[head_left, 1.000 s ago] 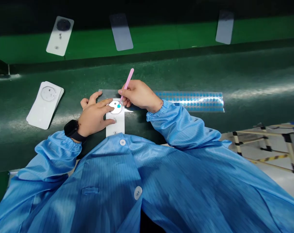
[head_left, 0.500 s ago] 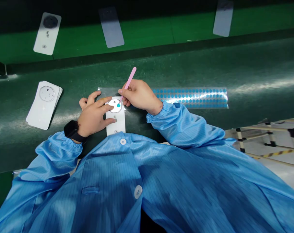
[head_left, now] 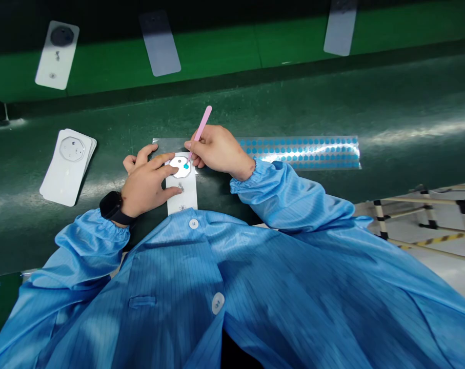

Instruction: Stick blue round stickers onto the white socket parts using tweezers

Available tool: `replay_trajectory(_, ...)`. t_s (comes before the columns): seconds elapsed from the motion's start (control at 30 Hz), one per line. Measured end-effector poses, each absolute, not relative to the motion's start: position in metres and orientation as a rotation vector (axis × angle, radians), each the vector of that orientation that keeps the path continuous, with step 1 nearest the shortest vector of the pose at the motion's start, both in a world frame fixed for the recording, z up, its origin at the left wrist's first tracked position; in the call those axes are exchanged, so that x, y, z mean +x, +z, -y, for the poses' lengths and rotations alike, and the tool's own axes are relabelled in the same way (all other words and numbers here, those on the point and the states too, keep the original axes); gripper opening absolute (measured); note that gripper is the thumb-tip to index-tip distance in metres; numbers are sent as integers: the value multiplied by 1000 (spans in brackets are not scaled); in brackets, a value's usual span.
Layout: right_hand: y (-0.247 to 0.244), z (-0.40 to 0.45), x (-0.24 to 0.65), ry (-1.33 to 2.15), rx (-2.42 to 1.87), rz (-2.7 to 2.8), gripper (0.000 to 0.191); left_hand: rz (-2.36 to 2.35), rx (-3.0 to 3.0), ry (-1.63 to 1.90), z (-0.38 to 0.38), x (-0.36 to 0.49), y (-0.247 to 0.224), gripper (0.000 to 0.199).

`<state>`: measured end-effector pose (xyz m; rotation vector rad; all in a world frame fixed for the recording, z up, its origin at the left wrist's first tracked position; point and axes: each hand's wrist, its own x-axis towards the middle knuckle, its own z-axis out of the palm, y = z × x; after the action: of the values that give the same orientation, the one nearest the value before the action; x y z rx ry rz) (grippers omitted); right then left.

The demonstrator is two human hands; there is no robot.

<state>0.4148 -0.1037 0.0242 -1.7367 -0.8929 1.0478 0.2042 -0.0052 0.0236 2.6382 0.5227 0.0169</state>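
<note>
Head view: white panel [head_left: 188, 197] flat on the green bench [head_left: 263, 107], left hand [head_left: 145, 188] spread with fingertips on it, right hand [head_left: 217, 147] pinched around a pink tool [head_left: 202, 125] whose tip is at a blue dot [head_left: 186, 166] on the panel. Looks partway along to me: one dot's on there, can't tell if it's fully stuck, and the dot sheet [head_left: 305, 145] off right has loads left.

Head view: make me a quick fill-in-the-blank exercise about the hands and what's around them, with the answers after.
1. The right hand grips a slim ____ tool.
2. The left hand lies partly over a ____ panel.
3. The black watch is worn on the wearer's ____ side.
4. The clear sheet is dotted in ____.

Missing words: pink; white; left; blue.
</note>
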Motion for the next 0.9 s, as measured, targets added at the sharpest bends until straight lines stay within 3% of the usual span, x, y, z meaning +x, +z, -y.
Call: replay_trajectory(0.9, 28, 103, 413, 1020, -1815, 957, 25, -519, 2677, -4, 6, 205, 25, 31)
